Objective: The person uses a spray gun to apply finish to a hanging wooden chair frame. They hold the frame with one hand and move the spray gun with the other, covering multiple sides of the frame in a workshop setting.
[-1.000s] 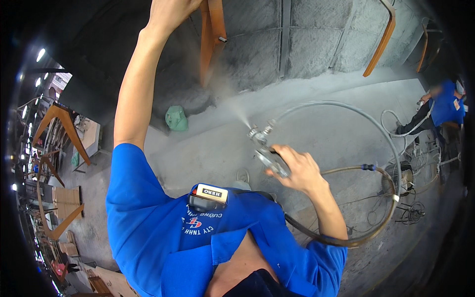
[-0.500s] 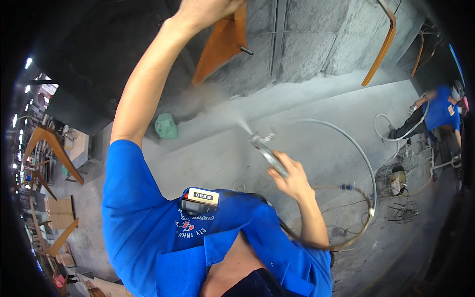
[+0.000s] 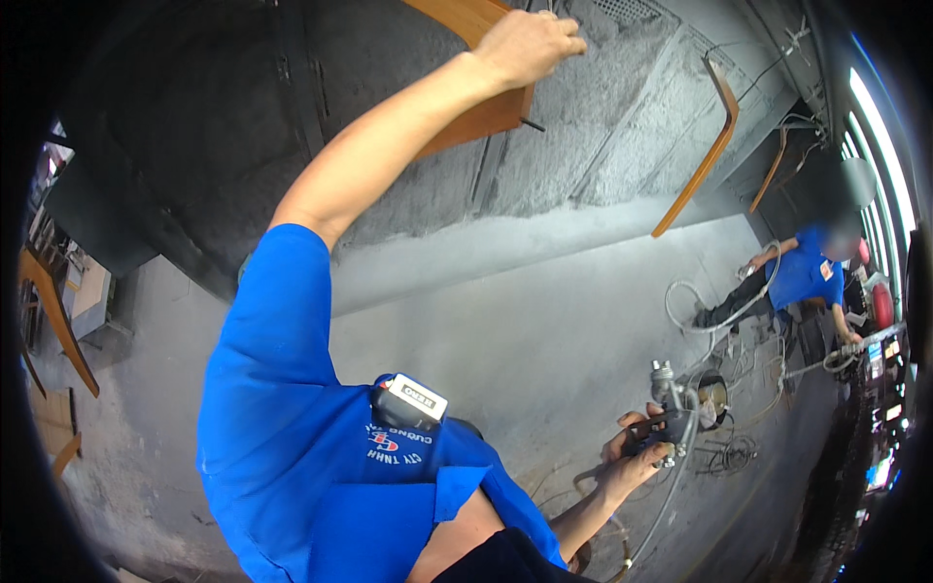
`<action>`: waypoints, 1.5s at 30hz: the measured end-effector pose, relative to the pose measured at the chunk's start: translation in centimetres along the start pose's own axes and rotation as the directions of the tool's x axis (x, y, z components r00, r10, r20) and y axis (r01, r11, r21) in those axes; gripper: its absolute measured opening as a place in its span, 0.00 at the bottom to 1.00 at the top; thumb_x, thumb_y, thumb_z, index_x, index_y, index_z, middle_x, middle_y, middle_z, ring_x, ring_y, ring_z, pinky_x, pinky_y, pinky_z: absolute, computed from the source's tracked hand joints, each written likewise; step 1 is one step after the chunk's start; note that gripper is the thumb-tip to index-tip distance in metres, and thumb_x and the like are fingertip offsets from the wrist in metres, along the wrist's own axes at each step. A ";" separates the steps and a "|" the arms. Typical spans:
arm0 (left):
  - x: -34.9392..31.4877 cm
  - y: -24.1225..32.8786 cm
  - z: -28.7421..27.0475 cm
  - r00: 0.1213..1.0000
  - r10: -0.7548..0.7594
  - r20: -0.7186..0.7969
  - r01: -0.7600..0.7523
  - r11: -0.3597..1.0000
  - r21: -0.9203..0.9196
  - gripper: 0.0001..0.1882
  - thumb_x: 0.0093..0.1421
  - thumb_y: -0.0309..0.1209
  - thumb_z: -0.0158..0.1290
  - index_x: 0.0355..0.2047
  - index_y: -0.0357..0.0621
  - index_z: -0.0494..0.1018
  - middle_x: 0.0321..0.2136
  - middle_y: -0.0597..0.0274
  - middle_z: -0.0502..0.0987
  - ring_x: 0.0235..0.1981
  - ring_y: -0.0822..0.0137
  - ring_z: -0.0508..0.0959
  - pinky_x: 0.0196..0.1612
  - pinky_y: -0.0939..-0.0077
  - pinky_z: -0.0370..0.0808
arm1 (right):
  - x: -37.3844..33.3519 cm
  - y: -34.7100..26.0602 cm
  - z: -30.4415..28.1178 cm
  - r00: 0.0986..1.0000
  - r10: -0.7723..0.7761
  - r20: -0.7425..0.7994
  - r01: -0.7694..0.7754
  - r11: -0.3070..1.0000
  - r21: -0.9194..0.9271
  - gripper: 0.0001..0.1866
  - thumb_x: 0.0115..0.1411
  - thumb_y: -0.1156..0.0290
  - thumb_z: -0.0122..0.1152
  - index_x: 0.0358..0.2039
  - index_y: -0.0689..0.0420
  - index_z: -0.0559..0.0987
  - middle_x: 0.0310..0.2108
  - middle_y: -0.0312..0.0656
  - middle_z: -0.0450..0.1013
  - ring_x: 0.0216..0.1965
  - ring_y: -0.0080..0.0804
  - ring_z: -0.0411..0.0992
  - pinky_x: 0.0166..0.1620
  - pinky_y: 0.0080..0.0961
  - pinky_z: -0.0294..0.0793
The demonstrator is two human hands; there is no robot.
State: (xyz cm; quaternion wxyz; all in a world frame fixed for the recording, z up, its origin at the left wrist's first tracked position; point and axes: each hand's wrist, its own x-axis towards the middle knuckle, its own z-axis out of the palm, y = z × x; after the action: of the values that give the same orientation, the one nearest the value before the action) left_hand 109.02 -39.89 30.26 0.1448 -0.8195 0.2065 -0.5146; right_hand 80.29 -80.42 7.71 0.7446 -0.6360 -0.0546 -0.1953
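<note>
Grey, overspray-crusted wall (image 3: 583,146) and grey dusty floor (image 3: 544,321) filled the background; straight edges bent toward the rim of the fisheye view.

Left hand (image 3: 525,44) was raised high, arm fully extended, fingers closed around the top of an orange-brown wooden panel (image 3: 481,102) that hung in front of the wall. Panel tilted; a small dark peg stuck out near its lower right corner.

Right hand (image 3: 632,457) was low, near the lower right of the view, fingers wrapped shut on the grip of a metal spray gun (image 3: 671,408). Gun nozzle pointed upward, well apart from the panel. A grey hose (image 3: 671,505) ran down from the gun past the wrist.

Two more curved wooden pieces hung further right: one long bent piece (image 3: 705,146), one smaller (image 3: 773,170) behind it.

Person wore a blue shirt (image 3: 282,408) with a small black device (image 3: 408,403) clipped at the chest.

Another person in a blue shirt (image 3: 802,277) stood at the right, handling looped hoses (image 3: 700,311). Wooden frames (image 3: 53,306) stood at the far left.
</note>
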 end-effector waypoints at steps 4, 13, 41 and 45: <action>2.7 0.4 2.4 1.000 0.013 -0.024 -0.013 1.000 0.003 0.11 0.60 0.29 0.56 0.42 0.53 0.81 0.33 0.69 0.76 0.38 0.64 0.80 0.35 0.69 0.82 | 2.3 1.2 -0.9 0.992 0.119 -0.040 -0.122 0.989 -0.083 0.37 0.70 0.35 0.43 0.53 0.61 0.73 0.30 0.41 0.75 0.09 0.14 0.54 0.12 0.17 0.50; 4.7 1.8 3.8 1.000 -0.006 -0.001 0.007 0.997 0.076 0.10 0.60 0.29 0.56 0.42 0.52 0.80 0.34 0.70 0.76 0.39 0.66 0.81 0.35 0.68 0.82 | 5.3 2.4 -2.4 0.983 0.181 0.004 -0.181 0.982 -0.051 0.34 0.72 0.39 0.44 0.53 0.62 0.73 0.31 0.41 0.74 0.10 0.15 0.53 0.12 0.17 0.50; -38.8 12.1 -5.5 0.082 -0.706 0.703 0.920 -0.217 -0.325 0.19 0.71 0.35 0.50 0.55 0.34 0.75 0.38 0.52 0.85 0.34 0.67 0.84 0.35 0.73 0.80 | 17.2 -8.1 7.7 0.996 -0.068 0.055 0.069 0.997 -0.015 0.36 0.71 0.37 0.42 0.52 0.63 0.72 0.29 0.37 0.72 0.14 0.14 0.55 0.14 0.13 0.55; -48.0 13.6 -7.6 -0.232 -0.684 0.691 0.831 -0.509 -0.225 0.21 0.74 0.36 0.44 0.60 0.35 0.70 0.38 0.57 0.85 0.30 0.70 0.83 0.28 0.78 0.78 | 17.0 -9.6 13.0 0.971 -0.104 0.213 0.090 0.993 0.074 0.37 0.71 0.36 0.41 0.52 0.64 0.72 0.28 0.38 0.71 0.13 0.13 0.54 0.14 0.13 0.54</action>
State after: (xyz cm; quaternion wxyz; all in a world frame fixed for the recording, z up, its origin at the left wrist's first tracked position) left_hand 81.10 -28.56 -10.19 -0.6255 -0.6641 -0.3542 -0.2056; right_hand 94.58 -72.71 24.57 0.7436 -0.6260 -0.1726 -0.1593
